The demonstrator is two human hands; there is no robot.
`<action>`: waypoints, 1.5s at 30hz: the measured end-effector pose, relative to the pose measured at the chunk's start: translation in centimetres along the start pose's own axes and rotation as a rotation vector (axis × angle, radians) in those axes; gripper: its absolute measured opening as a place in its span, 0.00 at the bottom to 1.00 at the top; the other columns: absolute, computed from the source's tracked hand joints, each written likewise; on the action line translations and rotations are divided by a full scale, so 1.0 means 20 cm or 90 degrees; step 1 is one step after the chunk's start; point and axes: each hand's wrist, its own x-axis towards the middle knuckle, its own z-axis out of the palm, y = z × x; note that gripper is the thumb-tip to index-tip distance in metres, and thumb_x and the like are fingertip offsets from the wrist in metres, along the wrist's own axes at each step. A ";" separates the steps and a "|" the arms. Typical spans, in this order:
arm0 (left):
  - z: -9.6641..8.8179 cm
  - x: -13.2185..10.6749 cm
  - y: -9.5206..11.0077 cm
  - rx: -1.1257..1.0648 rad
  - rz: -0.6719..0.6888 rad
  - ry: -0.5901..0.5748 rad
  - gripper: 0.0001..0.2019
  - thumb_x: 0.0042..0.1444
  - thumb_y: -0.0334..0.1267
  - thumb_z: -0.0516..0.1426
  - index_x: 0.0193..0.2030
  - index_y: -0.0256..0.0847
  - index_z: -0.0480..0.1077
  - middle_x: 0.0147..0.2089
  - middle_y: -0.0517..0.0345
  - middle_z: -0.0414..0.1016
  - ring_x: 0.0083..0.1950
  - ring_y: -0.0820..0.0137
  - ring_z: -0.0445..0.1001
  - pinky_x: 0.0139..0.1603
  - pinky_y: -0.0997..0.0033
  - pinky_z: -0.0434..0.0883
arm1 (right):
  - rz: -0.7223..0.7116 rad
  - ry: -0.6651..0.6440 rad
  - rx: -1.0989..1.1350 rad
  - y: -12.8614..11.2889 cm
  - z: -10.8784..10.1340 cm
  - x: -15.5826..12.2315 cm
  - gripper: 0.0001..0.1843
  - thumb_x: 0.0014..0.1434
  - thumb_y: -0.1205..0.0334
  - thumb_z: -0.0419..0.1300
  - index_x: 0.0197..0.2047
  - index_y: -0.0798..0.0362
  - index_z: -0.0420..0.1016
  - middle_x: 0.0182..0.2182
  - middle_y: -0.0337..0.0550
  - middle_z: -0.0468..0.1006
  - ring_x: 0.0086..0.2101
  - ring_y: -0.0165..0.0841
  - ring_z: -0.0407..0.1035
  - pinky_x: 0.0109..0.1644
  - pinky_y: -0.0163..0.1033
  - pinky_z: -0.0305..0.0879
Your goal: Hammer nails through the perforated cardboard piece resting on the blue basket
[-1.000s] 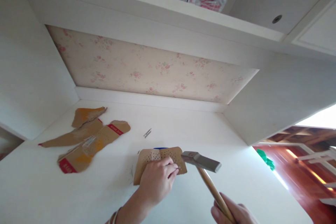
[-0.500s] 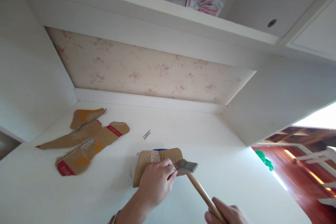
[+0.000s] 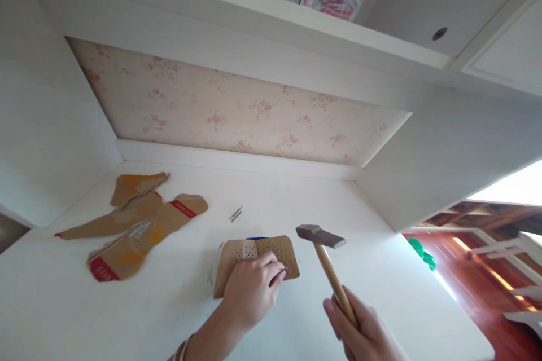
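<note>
My right hand [image 3: 364,324] is wrapped round the wooden handle of a hammer [image 3: 325,256]. Its grey metal head is raised to the right of a piece of brown cardboard [image 3: 275,249] full of small punched holes. Over that cardboard, my left hand [image 3: 253,286] is closed in a pinch near its right side. A small metal glint at the fingertips looks like a nail [image 3: 284,267], mostly hidden by the fingers. Something blue [image 3: 257,238] peeks out behind the cardboard's far edge. Farther back, several loose nails [image 3: 236,214] lie on the white surface.
Torn cardboard pieces [image 3: 139,237] lie at the left of the white worktop [image 3: 178,316]. Side panels and a floral-papered back [image 3: 262,110] enclose it. Overhead, a shelf [image 3: 296,17] holds bottles. Beyond the right edge shows a reddish floor [image 3: 461,271].
The hammer has lifted up and to the right, away from my left fingertips. My left hand keeps its pinch over the cardboard in nearly the same place.
</note>
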 end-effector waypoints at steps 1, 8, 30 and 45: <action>0.00 0.00 0.00 0.002 -0.005 0.000 0.08 0.65 0.35 0.55 0.37 0.46 0.75 0.38 0.64 0.77 0.35 0.71 0.78 0.37 0.73 0.70 | 0.018 0.010 0.003 0.00 0.02 0.03 0.26 0.59 0.35 0.52 0.23 0.48 0.59 0.15 0.27 0.58 0.14 0.25 0.51 0.18 0.33 0.50; -0.03 0.01 0.01 -0.034 -0.025 -0.014 0.07 0.63 0.37 0.56 0.42 0.46 0.76 0.40 0.62 0.77 0.37 0.70 0.78 0.39 0.72 0.72 | 0.071 -0.033 0.183 0.08 0.18 0.22 0.21 0.58 0.44 0.61 0.40 0.55 0.73 0.20 0.36 0.74 0.20 0.33 0.70 0.17 0.34 0.63; 0.00 -0.12 0.02 0.122 0.096 0.058 0.08 0.66 0.33 0.53 0.46 0.45 0.73 0.43 0.55 0.76 0.43 0.63 0.74 0.48 0.58 0.68 | 0.085 0.010 0.436 0.14 0.29 0.25 0.19 0.53 0.48 0.69 0.35 0.55 0.74 0.21 0.37 0.77 0.24 0.32 0.73 0.30 0.37 0.72; 0.25 -0.22 0.09 0.309 0.012 0.159 0.27 0.62 0.42 0.58 0.67 0.60 0.60 0.68 0.48 0.63 0.66 0.49 0.60 0.61 0.45 0.56 | 0.105 -0.003 0.438 0.12 0.30 0.24 0.23 0.50 0.43 0.70 0.33 0.56 0.74 0.24 0.39 0.77 0.25 0.33 0.73 0.31 0.38 0.73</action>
